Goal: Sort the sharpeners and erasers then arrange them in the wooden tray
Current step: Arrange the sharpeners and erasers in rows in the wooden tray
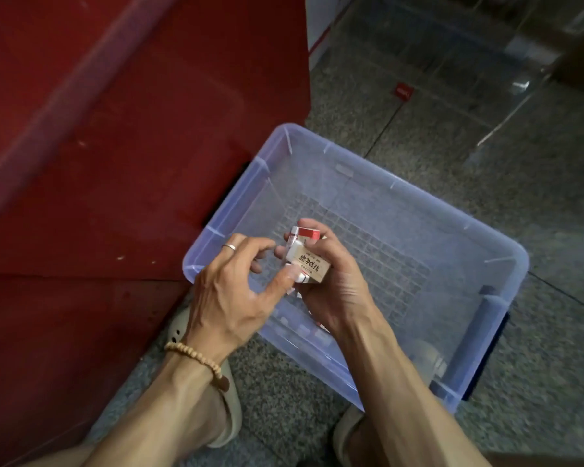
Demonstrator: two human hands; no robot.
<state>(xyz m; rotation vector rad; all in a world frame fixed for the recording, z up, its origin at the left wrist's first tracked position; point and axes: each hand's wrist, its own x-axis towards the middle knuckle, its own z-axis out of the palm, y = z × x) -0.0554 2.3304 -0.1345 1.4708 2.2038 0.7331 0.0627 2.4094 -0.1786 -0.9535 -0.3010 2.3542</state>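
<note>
Holding stacked erasers (305, 262) in my curled right hand (331, 281), long axis slanting across the fingers; my half-open left hand (231, 291), thumb touching their near end, holds nothing.

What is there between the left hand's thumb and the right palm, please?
In the head view, a small stack of boxed erasers sits there: the right hand cups it while the left hand presses its thumb against the near end, above the clear plastic bin.

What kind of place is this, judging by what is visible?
Probably a shop or stockroom floor, though this is uncertain: a speckled stone floor, a red counter or cabinet and a clear plastic bin, over which the right hand grips packaged erasers.
</note>
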